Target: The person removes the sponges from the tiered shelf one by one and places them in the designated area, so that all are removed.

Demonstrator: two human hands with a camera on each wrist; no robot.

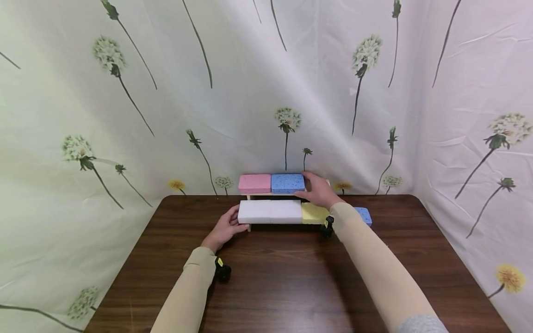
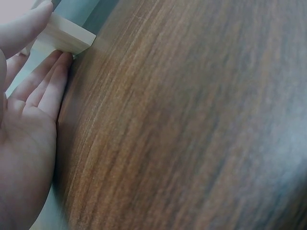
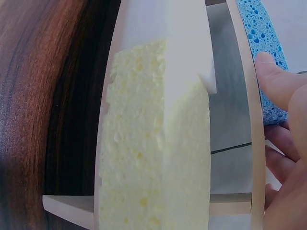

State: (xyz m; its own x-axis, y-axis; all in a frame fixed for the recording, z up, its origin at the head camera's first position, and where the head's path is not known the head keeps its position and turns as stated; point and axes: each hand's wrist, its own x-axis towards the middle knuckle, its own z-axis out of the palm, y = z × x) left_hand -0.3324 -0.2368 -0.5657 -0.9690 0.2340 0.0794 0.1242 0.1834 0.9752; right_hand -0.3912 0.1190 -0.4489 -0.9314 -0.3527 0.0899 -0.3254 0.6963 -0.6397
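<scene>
The blue sponge [image 1: 287, 183] sits on the back shelf of the wooden rack [image 3: 258, 165], just to the left of my right hand [image 1: 318, 190]. With this hand I am gripping its near end: my thumb presses on the front side and my other fingers are around the end. The pink sponge [image 1: 255, 183] is on the far side of it from this hand, touching it or almost touching.

My left hand [image 1: 226, 228] is at the left end of the rack, with fingers rather straight and the thumb apart from them; I suppose it makes the rack steady, but how firmly it presses I cannot tell. Beside this hand begins the front row: two white blocks [image 1: 269, 212], then the yellow sponge [image 1: 313, 213], which lies nearer to me than my right hand.

I judge that the step in hand is to set the blue sponge straight in the back row. The next move then calls for a soft release, fingers leaving to the right, so that the sponge is not pulled along. Another blue sponge [image 1: 363, 216] lies on the surface [image 1: 266, 277] to the right of my right hand, partly hidden by my sleeve [image 1: 362, 245]; it would probably be the one to reach for afterwards.
</scene>
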